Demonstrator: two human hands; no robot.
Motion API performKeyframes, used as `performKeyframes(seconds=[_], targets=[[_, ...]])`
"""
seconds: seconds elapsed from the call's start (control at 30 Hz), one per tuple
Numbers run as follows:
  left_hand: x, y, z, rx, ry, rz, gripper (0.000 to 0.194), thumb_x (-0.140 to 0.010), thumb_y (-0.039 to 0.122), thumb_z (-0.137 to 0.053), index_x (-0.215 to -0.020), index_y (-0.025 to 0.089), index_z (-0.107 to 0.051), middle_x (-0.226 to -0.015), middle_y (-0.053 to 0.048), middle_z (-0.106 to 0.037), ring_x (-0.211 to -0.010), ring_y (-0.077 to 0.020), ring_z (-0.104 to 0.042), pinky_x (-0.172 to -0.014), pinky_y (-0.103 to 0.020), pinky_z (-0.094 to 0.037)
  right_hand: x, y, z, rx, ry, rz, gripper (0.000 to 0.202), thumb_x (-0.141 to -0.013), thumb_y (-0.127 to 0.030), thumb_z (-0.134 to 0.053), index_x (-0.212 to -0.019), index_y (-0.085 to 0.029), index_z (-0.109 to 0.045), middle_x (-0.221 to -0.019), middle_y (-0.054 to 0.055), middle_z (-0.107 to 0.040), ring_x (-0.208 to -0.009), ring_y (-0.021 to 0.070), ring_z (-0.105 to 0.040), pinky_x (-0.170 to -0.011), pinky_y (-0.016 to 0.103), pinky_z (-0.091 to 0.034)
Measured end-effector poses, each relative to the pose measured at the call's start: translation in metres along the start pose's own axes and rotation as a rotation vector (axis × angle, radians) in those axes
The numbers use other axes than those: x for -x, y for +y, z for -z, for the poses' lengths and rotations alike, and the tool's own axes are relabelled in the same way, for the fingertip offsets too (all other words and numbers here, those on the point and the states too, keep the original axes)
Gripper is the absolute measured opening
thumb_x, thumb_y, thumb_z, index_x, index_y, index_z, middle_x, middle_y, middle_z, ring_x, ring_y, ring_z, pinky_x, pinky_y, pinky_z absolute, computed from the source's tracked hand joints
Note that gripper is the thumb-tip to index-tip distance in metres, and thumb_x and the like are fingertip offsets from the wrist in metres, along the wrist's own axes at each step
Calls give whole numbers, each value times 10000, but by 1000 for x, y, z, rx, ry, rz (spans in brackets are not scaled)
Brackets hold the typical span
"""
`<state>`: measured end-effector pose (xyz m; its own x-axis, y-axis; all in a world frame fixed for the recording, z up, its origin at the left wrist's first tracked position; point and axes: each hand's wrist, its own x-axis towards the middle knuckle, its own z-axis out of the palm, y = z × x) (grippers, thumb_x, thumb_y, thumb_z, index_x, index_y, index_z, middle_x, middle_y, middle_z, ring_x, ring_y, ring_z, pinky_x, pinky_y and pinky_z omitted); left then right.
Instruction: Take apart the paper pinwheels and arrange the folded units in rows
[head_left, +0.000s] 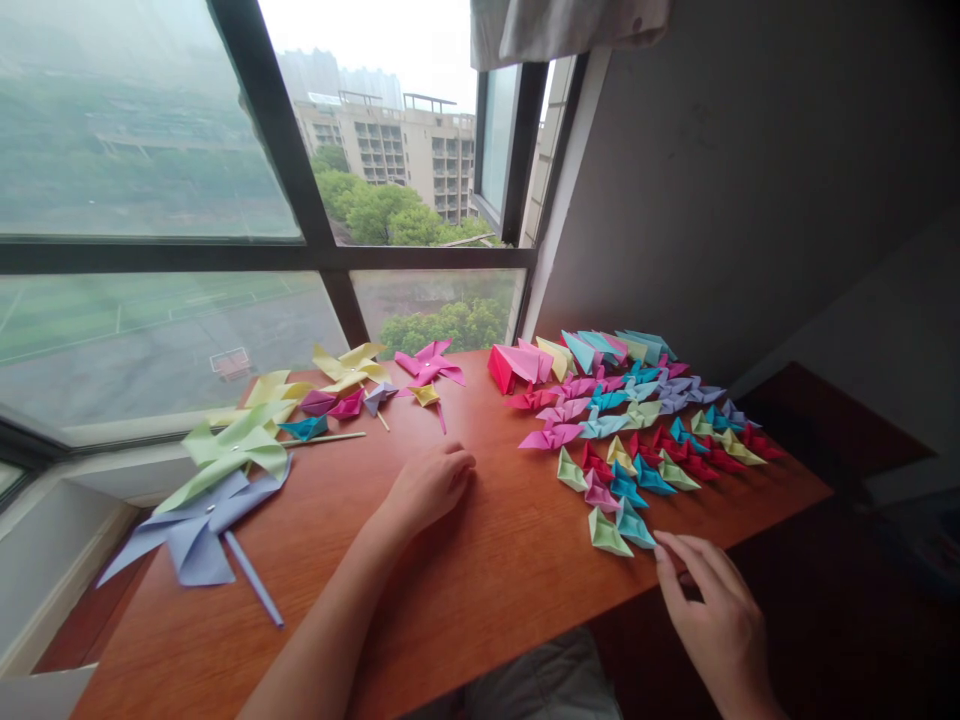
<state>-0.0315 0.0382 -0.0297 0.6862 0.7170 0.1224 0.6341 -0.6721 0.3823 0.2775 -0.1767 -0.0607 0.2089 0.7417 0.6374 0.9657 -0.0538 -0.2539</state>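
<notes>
My right hand (pixel 712 605) is at the table's front edge, thumb and index finger pinched at the right corner of a blue paper boat (pixel 634 524). A light green paper boat (pixel 607 533) stands just left of it. My left hand (pixel 429 487) rests on the brown table (pixel 480 590) with its fingers curled and nothing visible in them. Rows of folded boats and cranes, such as a pink crane (pixel 551 436), stretch behind my right hand. Left of my left hand lie a purple pinwheel (pixel 202 525) and a green pinwheel (pixel 236 455).
Further back are a yellow pinwheel (pixel 351 368), a pink pinwheel (pixel 429 365) and a teal boat (pixel 305 428) among several small boats. Larger folded papers, one of them red (pixel 501 368), stand by the wall (pixel 675 200). A window frame (pixel 420 258) borders the table's back.
</notes>
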Motion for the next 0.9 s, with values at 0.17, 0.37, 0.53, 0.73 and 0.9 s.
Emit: performKeyframes(seconds=[0.17, 0.37, 0.53, 0.73, 0.9], targets=[[0, -3, 1, 6, 29, 24, 200, -922, 226, -489, -899, 231, -687, -958, -46, -677, -769, -164, -641, -681, -260, -458, -19, -41, 4, -147, 25, 8, 155, -930, -258, -572, -996, -227, -709, -906, 63, -696, -793, 193, -667, -751, 314, -533], [0, -27, 2, -24, 179, 203, 201, -910, 246, -495, -1006, 229, -671, -1034, -64, -690, -831, -203, -665, -724, -300, -496, -26, -107, -30, -444, -91, 80, 192, -933, -167, -517, -994, -223, -690, -889, 57, -677, -834, 185, -673, -757, 300, -563], [-1, -49, 4, -63, 355, 368, 313, -894, 218, -482, -1179, 183, -606, -1156, -136, -662, -1094, -300, -601, -954, -427, -450, -37, -144, -67, -589, -226, 100, 207, -923, -136, -496, -1001, -216, -671, -887, 50, -651, -821, 163, -649, -744, 271, -542], [-1, -55, 0, 19, 357, 384, 221, -904, 257, -479, -1023, 198, -655, -1026, -76, -702, -865, -213, -684, -785, -325, -517, -77, -172, -129, -716, -323, 23, 195, -883, -117, -525, -927, -211, -690, -850, 25, -664, -730, 136, -623, -685, 232, -508], [-1, -56, -1, 63, 364, 381, 203, -888, 242, -498, -1008, 201, -656, -1005, -64, -717, -869, -198, -688, -772, -301, -522, -113, -185, -176, -647, -331, -31, 184, -896, -150, -518, -945, -199, -689, -890, 33, -674, -729, 140, -621, -723, 246, -512]])
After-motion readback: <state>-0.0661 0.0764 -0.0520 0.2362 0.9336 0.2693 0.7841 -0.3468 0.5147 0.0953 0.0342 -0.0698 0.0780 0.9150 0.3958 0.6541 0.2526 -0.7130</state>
